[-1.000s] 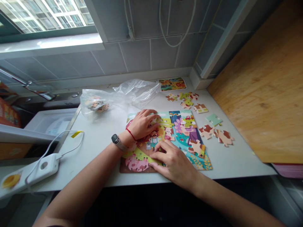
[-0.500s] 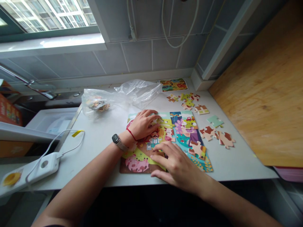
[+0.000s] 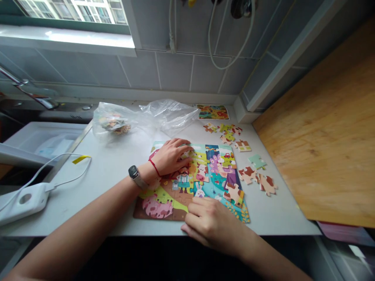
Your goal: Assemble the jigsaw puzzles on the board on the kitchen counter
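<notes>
A farm-scene jigsaw puzzle [image 3: 158, 208] lies largely assembled on the white counter, showing a pig, a cow, a farmer and a rabbit. My left hand [image 3: 172, 155] rests flat on its upper left part with the fingers apart. At the puzzle's lower middle edge, my right hand [image 3: 209, 218] is curled, its fingers drawn together; whether anything is inside them is hidden. A brown-and-white patterned puzzle piece [image 3: 233, 194] sits loosely over the right part of the puzzle. Beside the right edge are a green piece [image 3: 257, 160] and brown-patched pieces [image 3: 247, 175].
Several more loose pieces [image 3: 227, 130] lie toward the back, near a picture card [image 3: 213, 112]. A clear plastic bag [image 3: 113, 121] with pieces inside stands at back left. A white power strip [image 3: 26, 201] is at left, and a wooden panel [image 3: 322, 128] borders the right.
My right hand's fingers have curled in and moved lower, uncovering the farmer and rabbit area. My left hand stays on the puzzle. The camera view has shifted.
</notes>
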Tool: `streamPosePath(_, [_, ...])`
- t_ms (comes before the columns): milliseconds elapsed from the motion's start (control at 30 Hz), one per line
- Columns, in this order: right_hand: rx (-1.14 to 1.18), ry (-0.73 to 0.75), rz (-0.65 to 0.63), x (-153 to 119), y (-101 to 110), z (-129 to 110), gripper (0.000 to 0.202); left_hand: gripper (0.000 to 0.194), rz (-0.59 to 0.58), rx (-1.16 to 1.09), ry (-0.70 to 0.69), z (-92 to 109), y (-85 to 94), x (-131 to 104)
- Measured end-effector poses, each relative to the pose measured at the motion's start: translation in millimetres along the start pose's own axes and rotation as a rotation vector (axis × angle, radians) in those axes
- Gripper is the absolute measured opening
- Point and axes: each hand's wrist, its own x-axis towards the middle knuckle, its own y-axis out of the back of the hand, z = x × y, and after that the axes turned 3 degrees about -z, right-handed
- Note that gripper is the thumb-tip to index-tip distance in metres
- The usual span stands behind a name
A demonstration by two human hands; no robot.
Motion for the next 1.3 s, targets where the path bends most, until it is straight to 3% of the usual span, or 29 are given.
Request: streamPosePath(1300, [0.06,-0.051,-0.01,1.4,1.2,10.1,0.025,0.03,0.013,0.017,0.005,4.7,-1.5,0.8])
